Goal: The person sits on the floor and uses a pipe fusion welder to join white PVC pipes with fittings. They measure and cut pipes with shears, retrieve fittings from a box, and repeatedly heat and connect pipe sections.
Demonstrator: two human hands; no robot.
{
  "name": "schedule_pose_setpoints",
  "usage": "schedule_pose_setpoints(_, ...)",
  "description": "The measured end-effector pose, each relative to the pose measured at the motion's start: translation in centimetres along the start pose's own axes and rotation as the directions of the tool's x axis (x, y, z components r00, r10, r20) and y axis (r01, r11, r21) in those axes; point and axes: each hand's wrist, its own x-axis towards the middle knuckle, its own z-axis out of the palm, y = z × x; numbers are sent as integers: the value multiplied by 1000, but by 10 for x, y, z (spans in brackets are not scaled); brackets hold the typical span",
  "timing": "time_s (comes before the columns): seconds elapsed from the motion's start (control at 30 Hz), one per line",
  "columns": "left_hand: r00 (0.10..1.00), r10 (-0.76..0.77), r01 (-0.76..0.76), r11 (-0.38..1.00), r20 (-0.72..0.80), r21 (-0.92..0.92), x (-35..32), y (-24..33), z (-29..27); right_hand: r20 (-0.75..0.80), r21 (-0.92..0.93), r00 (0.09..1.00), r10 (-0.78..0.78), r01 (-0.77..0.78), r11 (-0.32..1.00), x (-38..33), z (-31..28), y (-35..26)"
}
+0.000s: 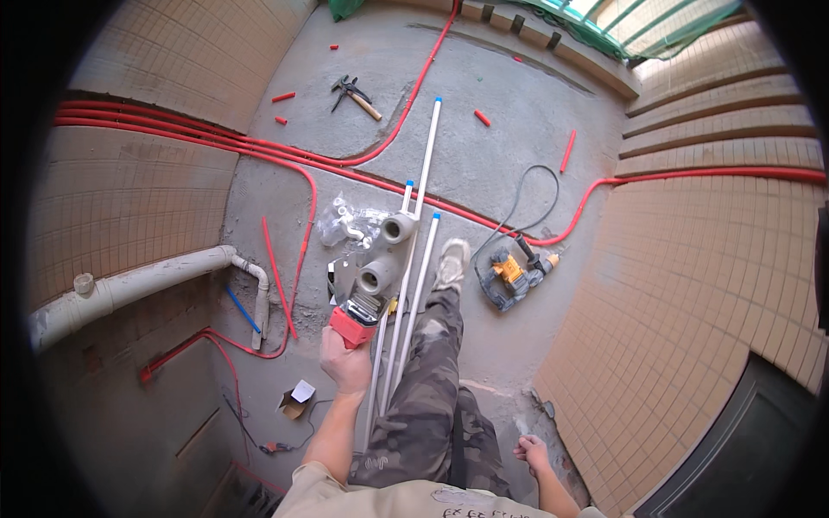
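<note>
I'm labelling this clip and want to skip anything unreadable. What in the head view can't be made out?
- Left hand: its fingers wrap the red-bodied tool, so the grip itself is hidden.
- White pipes: their near ends vanish behind the left forearm and the camouflage trouser leg.
- Clear bag of fittings: contents too small to count.
- Right hand: small, near the lower edge; unclear whether it holds anything.

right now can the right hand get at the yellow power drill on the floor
Probably not without bending down. The right hand hangs empty by the hip, high above the concrete floor, while the yellow power drill lies down there right of the shoe. Nothing blocks the path; only the height separates them.
</note>
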Motion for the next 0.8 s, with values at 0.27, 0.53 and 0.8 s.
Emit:
schedule_pose_setpoints(0.27,1000,-3,2,1000,-28,-14,117,104,102,13,-177,1000,-3,5,984,70,-39,-257)
schedule_pose_setpoints(0.53,989,-139,137,989,38,64,194,182,147,-8,-70,981,-192,191,979,102,-113,-484)
schedule_pose_setpoints(0.8,977,-185,197,973,-102,121,239,212,204,30,-545,996,-88,90,833,140,-117,-706)
